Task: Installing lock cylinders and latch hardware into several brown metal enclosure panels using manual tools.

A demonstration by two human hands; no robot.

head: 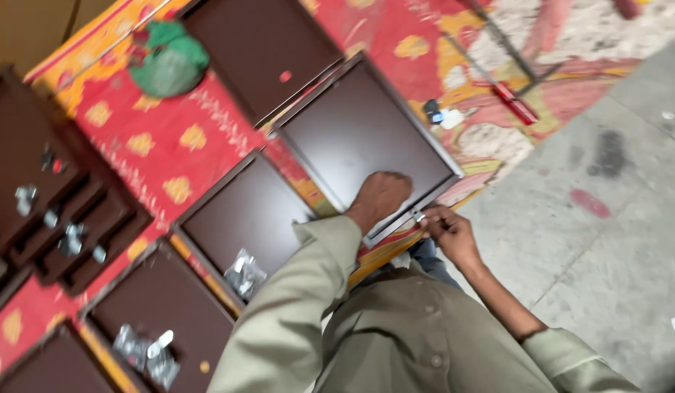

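Note:
My left hand (379, 196) rests as a closed fist on a dark brown square panel (359, 135) with a metal rim, near its front edge. My right hand (448, 229) pinches a small shiny metal fitting (419, 216) at the panel's front corner. Both arms wear olive-green sleeves. The picture is blurred, so I cannot make out the fitting's exact shape.
Several more brown panels (243, 215) lie on a red and yellow patterned cloth (163, 145). Clear bags of metal hardware (244, 273) sit on two panels. A green bundle (169, 62) lies at the back. Grey concrete floor (606, 218) is to the right.

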